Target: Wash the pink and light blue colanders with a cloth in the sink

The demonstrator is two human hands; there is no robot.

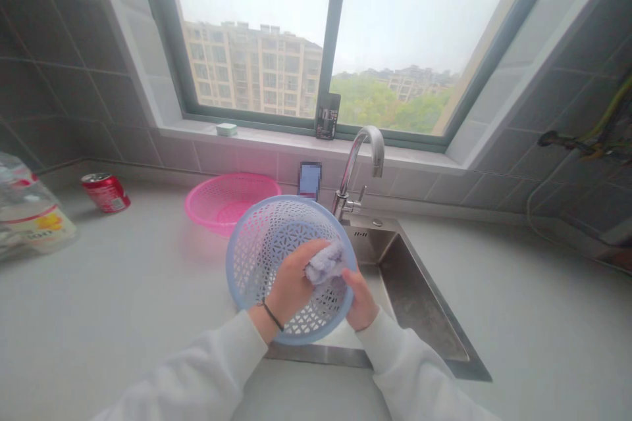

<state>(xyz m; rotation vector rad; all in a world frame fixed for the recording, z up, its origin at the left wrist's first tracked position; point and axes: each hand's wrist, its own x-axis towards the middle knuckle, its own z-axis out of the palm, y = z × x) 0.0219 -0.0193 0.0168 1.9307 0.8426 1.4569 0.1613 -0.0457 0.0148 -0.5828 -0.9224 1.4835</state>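
Note:
A light blue plastic colander (236, 276) is held tilted toward me over the left part of the sink. My right hand (361, 299) grips its right rim, thumb on the inner side and the other fingers hidden behind the wall. Inside the colander, my left hand (291, 279) is closed round a crumpled pale cloth (326, 263), which lies against the inner right wall. A dark band circles the left wrist.
The steel sink (419, 302) has a curved faucet (368, 138) behind it. A pink plastic basket (222, 207), a red can (105, 192) and a clear bottle (37, 210) stand on the counter to the left. A phone (309, 181) leans against the wall tiles below the windowsill.

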